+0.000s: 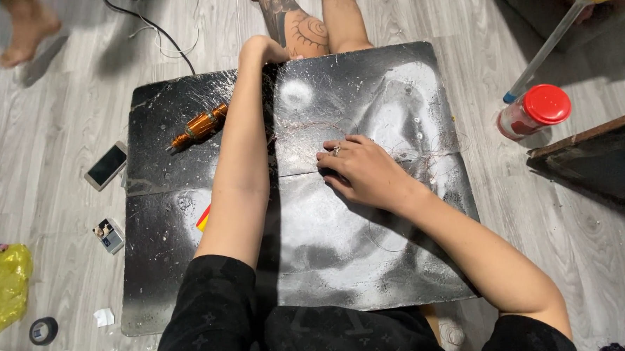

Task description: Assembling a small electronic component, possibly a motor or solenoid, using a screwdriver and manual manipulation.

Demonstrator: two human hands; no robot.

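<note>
Glossy, scuffed black tabletop [372,264]; shiny copper-wound coil [199,126]; matt grey wood-grain floor [42,103]; glossy red plastic jar lid [547,103].

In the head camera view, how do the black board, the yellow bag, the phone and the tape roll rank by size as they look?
Largest to smallest:
1. Black board, by far.
2. Yellow plastic bag.
3. Phone.
4. Black tape roll.
Phone and tape roll look close in size, so their order is unsure.

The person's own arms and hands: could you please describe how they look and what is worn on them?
Both arms are bare from the black short sleeves of a patterned dark top down to the hands. The right hand wears a small silver-coloured ring on one finger. The left hand shows no ring or watch, though only part of it is visible. No gloves, no cables.
</note>
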